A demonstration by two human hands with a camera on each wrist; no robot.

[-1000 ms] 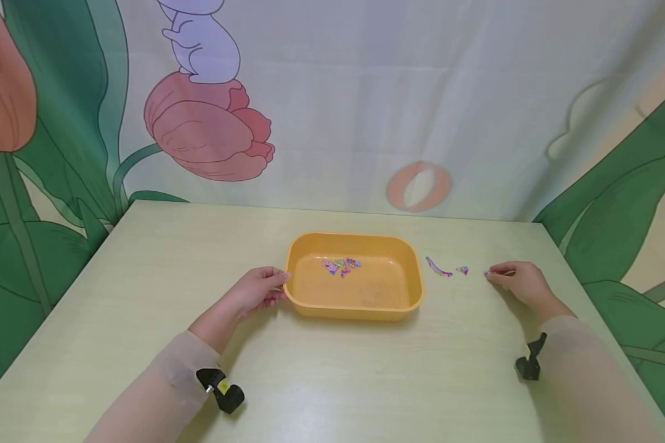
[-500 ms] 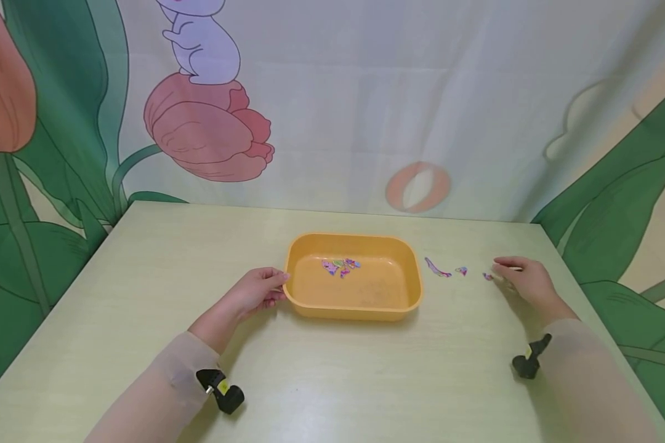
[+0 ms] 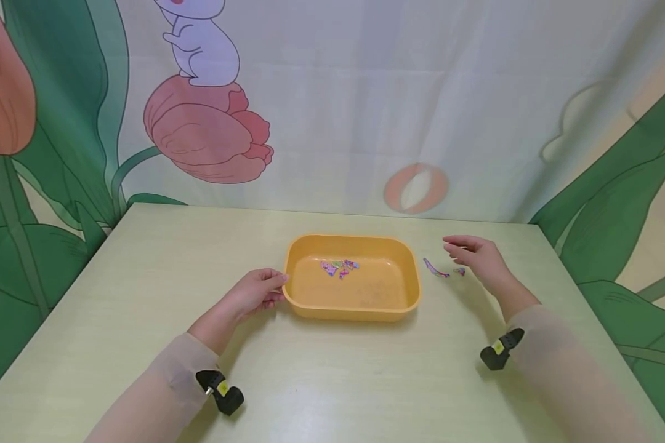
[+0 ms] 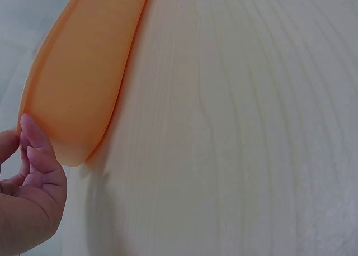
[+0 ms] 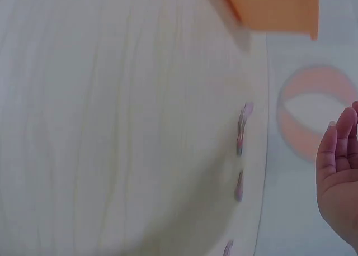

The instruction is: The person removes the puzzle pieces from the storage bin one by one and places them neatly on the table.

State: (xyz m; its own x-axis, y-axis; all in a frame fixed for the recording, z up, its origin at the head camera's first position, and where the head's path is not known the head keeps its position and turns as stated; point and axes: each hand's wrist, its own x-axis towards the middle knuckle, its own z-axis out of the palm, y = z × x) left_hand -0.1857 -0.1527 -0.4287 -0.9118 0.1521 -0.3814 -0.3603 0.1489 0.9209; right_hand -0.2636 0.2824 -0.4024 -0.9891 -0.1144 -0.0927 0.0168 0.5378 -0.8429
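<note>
My left hand [image 3: 257, 290] pinches the left rim of a yellow plastic tray [image 3: 351, 312] between thumb and fingers; the left wrist view shows the fingers [image 4: 37, 137] against the tray's outer wall. Inside the tray lie several small, flat, multicoloured pieces [image 3: 340, 268]. My right hand [image 3: 479, 261] is held over the table to the right of the tray, its fingers nearly straight, with nothing seen in them. Below it lie a long curved purple-pink strip [image 3: 436, 269] and a small colourful piece [image 3: 460, 271]. A third piece [image 5: 228, 248] shows in the right wrist view, hidden by the hand in the head view.
A pale wood-grain table [image 3: 332, 381] carries the tray. Behind it hangs a curtain [image 3: 332, 104] printed with flowers, leaves and a white animal. Black wrist cameras [image 3: 221, 392] sit on both translucent sleeves.
My right hand has come away from the rightmost small piece, which stays on the table, and has moved left and up toward the curved strip. The left hand keeps its hold on the tray.
</note>
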